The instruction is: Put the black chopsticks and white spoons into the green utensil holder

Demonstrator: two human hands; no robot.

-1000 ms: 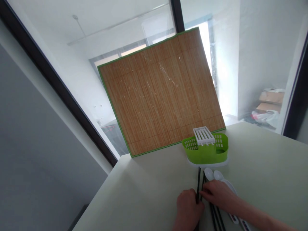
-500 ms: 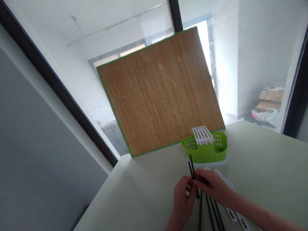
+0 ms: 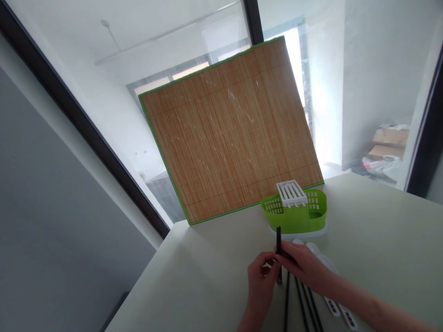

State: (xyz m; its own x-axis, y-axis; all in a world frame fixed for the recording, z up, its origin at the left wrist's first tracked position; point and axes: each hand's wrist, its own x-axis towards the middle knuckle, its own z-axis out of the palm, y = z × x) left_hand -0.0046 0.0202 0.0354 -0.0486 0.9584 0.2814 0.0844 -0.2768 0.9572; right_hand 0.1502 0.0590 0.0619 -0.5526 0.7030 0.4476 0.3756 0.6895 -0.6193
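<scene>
A pair of black chopsticks (image 3: 278, 239) stands nearly upright between my hands, the two sticks close together. My right hand (image 3: 302, 260) is closed on them with thumb and fingers pinched. From the lower left, my left hand (image 3: 260, 279) also pinches the chopsticks, its thumb and fingertips meeting around them. Under and beside my right hand, more black chopsticks (image 3: 302, 302) lie on the table. White spoons (image 3: 331, 306) with patterned handle ends lie to their right, partly hidden by my right forearm.
A green cutlery basket (image 3: 296, 219) with a white base and a white slatted rack (image 3: 291, 192) stands just beyond my hands. Behind it, a bamboo mat (image 3: 228, 133) with green edging leans against the glass. The pale table (image 3: 197, 272) has an edge at the left.
The tops of the held chopsticks, apart and slanted before, are now together and more upright. Both hands have shifted only slightly.
</scene>
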